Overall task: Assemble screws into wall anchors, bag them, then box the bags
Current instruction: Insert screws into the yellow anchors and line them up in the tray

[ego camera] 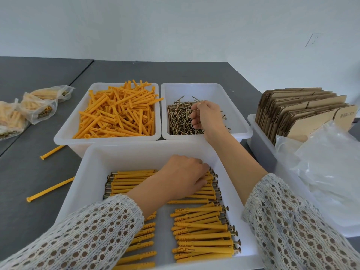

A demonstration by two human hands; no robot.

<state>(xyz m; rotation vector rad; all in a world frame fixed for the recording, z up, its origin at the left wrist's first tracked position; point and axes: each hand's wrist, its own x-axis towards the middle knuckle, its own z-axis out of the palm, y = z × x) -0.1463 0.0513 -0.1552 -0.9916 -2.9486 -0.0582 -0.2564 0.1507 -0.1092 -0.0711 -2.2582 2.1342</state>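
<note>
Nearest me, a white bin point(93, 172) holds rows of assembled anchors point(202, 230), orange with screw heads sticking out. My left hand point(181, 178) lies on the upper row, fingers and thumb curled round an assembled anchor at the row's right end. Behind it, a bin point(64, 133) is piled with loose orange wall anchors point(120, 112). To the right of that, another bin point(241, 121) holds brass screws point(179, 117). My right hand point(208, 117) hovers over those screws and pinches one between thumb and forefinger.
Three filled clear bags point(39, 108) lie at the far left on the grey table. Two loose anchors point(51, 151) lie left of the near bin. At the right, a bin point(259, 137) holds flat cardboard boxes point(296, 112) and a heap of empty plastic bags point(327, 162).
</note>
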